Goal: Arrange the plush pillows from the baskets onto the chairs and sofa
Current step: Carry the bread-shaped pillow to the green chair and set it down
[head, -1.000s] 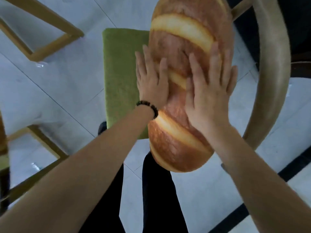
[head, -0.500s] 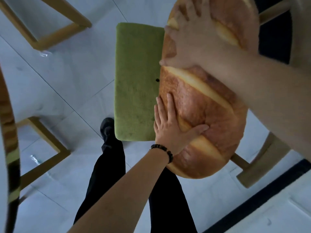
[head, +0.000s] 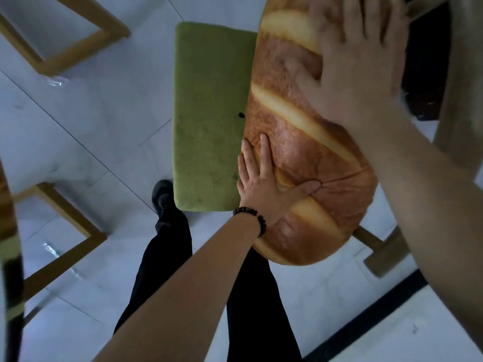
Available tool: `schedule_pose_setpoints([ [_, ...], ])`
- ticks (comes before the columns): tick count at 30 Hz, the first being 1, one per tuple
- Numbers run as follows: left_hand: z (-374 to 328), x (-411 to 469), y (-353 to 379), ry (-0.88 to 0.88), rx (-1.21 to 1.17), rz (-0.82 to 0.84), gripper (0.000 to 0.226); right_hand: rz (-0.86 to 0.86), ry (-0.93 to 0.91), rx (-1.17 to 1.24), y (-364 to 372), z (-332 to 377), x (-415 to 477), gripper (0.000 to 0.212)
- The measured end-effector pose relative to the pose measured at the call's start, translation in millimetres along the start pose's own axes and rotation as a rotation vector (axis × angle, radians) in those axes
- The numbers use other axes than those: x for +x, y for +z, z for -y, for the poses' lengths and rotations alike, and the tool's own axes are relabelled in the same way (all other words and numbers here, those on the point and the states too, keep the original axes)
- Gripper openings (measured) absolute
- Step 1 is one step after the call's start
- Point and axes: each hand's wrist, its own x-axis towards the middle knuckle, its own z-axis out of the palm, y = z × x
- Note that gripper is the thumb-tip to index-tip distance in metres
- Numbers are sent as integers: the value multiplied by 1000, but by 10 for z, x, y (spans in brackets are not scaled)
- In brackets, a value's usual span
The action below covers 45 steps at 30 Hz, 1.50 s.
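Note:
A long plush pillow shaped like a loaf of bread (head: 298,142), brown with pale stripes, lies along the right side of a chair's green seat cushion (head: 209,113), its near end hanging over the front edge. My left hand (head: 264,184), with a black bead bracelet on the wrist, presses flat on the pillow's near part, fingers spread. My right hand (head: 358,64) lies flat and open on the far part, blurred. Neither hand grips the pillow.
The chair's pale wooden frame (head: 384,254) and curved backrest (head: 462,82) are at the right. Yellow wooden chair legs (head: 65,231) stand on the white tiled floor at left, more at top left. My black-trousered legs and shoe (head: 162,194) are below the seat.
My hands were side by side on the pillow's middle. The right hand has moved to the far end and the left hand to the near end. The view shifted slightly.

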Motion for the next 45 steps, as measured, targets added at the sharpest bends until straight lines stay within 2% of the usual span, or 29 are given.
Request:
schedule_pose_setpoints([
  [2, 77, -43, -7, 67, -38, -36, 128, -28, 26, -10, 45, 360, 109, 79],
  [5, 274, -255, 116, 146, -36, -101, 105, -27, 122, 15, 156, 366, -140, 78],
  [8, 520, -548, 301, 105, -76, -71, 81, 10, 141, -13, 182, 384, -83, 78],
  [10, 660, -714, 381, 105, -63, -37, 75, 47, 159, 4, 204, 444, 32, 77],
  [15, 854, -743, 435, 97, 7, 12, 78, -16, 193, 18, 177, 483, -283, 73],
  [19, 858, -688, 369, 103, 68, 51, 79, -41, 232, 39, 369, 796, -1142, 63],
  [23, 988, -624, 116, 205, 206, 79, 64, 0, 291, 119, 656, 1062, -2090, 56],
  [26, 906, -609, -126, 245, 246, 17, 60, 29, 303, 178, 807, 1187, -2477, 65],
  [30, 449, -373, -231, 295, 135, -138, 70, 14, 282, 168, 1070, 1224, -2514, 92],
  [35, 56, 71, -64, 334, 218, -127, 81, 29, 284, 140, 1319, 1219, -2428, 111],
  [38, 98, -5, -53, 343, 210, -157, 78, 36, 254, 184, 1276, 1173, -2447, 111],
  [42, 107, -429, -288, 290, 188, -31, 72, 155, 210, 360, 926, 1064, -2470, 106],
  [45, -21, -1116, -597, 244, 283, 20, 66, 316, 299, 658, 378, 932, -2411, 81],
])
